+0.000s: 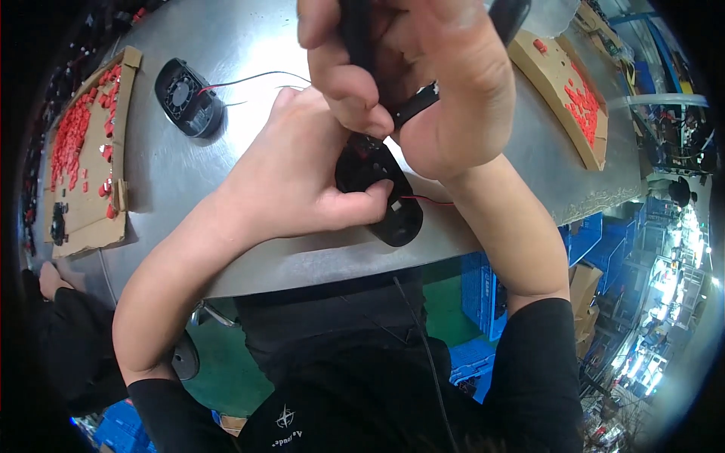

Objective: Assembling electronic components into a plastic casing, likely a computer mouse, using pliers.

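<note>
My left hand (pixel 298 170) is closed around a black plastic housing (pixel 400 223), its thumb lying across the near part. A thin red wire (pixel 429 200) comes out of the housing's right side. Above it, close to the camera, my right hand (pixel 464 90) is wrapped around a black tool (pixel 356 34). Fingers cover most of that tool, and I cannot tell its kind. A second black housing (pixel 181 94), with a round fan inside and red and black wires, lies on the table at the far left.
Cardboard trays of small red parts sit on the metal table (pixel 310 268): a left tray (pixel 94 219) and a right tray (pixel 555 90). Blue crates (pixel 476 294) stand below the table at the right. Another person's hand (pixel 51 281) shows at the left edge.
</note>
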The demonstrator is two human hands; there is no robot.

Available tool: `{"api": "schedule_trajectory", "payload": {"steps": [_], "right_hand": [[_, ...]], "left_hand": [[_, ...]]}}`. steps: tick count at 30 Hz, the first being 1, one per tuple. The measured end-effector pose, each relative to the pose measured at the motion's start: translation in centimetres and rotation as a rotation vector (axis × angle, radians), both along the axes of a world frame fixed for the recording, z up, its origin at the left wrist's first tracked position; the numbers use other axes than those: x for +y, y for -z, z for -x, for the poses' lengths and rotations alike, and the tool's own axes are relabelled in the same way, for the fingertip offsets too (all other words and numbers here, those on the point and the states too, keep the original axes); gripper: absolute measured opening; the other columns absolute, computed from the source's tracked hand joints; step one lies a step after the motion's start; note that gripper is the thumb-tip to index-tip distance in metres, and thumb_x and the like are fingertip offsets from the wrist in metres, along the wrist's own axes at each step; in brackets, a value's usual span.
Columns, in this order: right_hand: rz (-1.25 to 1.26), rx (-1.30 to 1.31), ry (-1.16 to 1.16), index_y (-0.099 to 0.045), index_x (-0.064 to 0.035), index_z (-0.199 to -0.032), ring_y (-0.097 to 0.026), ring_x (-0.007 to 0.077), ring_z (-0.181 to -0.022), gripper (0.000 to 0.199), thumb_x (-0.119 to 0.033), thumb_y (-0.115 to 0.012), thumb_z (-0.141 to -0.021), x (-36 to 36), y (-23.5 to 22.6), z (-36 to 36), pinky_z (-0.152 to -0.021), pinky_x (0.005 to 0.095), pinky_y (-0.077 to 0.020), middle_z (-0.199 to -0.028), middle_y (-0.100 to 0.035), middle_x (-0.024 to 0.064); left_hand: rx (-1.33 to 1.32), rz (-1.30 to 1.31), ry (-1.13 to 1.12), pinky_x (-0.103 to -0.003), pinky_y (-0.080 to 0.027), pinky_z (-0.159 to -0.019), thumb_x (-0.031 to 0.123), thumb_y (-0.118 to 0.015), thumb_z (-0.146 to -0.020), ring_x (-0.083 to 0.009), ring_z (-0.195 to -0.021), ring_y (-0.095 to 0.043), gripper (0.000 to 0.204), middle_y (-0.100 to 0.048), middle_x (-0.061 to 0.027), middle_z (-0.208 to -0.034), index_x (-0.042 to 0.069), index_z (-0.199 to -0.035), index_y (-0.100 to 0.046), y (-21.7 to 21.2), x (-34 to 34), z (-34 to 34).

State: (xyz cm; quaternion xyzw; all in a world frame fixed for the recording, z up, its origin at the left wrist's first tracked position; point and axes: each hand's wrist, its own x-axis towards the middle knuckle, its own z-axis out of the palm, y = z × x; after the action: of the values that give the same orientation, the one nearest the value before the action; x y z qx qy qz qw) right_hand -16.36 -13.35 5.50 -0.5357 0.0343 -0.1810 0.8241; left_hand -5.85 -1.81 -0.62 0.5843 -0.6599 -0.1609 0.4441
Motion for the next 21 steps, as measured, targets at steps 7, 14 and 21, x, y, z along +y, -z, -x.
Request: {"api": "schedule_trajectory", "payload": {"steps": [7,14,21], "right_hand": [[0.001,-0.016,-0.11,-0.059,0.0006,-0.111,-0.039,0.0025,-0.062,0.067,-0.062,-0.073,-0.09,-0.2,-1.9,0.4,-0.056,0.0199,-0.0283,-0.07,-0.048,-0.0036],[0.271,-0.159,-0.074,-0.061,-0.0012,-0.112,-0.049,0.0054,-0.06,0.053,-0.051,-0.06,-0.094,-2.6,-0.7,1.8,-0.058,0.0215,-0.039,-0.073,-0.054,0.001],[0.244,-0.398,-0.052,-0.05,-0.0052,-0.134,-0.056,0.0192,-0.072,0.079,-0.074,-0.047,-0.096,-4.9,0.0,2.7,-0.069,0.0331,-0.0477,-0.094,-0.053,0.0109]], "left_hand": [[0.049,-0.055,0.012,-0.043,-0.05,-0.077,0.033,-0.078,-0.068,-0.0331,-0.08,-0.068,0.041,-0.066,-0.0112,-0.08,0.005,-0.096,-0.066,-0.4,-0.2,-0.1],[-0.154,-0.033,0.079,-0.043,-0.037,-0.09,0.041,-0.079,-0.077,-0.0333,-0.104,-0.059,0.054,-0.063,-0.0101,-0.11,0.01,-0.118,-0.062,-1.8,1.2,-0.8],[-0.337,-0.036,-0.041,-0.042,-0.043,-0.082,0.063,-0.086,-0.068,-0.0301,-0.083,-0.059,0.066,-0.063,-0.0068,-0.083,0.009,-0.1,-0.066,-1.3,1.1,-2.5]]}}
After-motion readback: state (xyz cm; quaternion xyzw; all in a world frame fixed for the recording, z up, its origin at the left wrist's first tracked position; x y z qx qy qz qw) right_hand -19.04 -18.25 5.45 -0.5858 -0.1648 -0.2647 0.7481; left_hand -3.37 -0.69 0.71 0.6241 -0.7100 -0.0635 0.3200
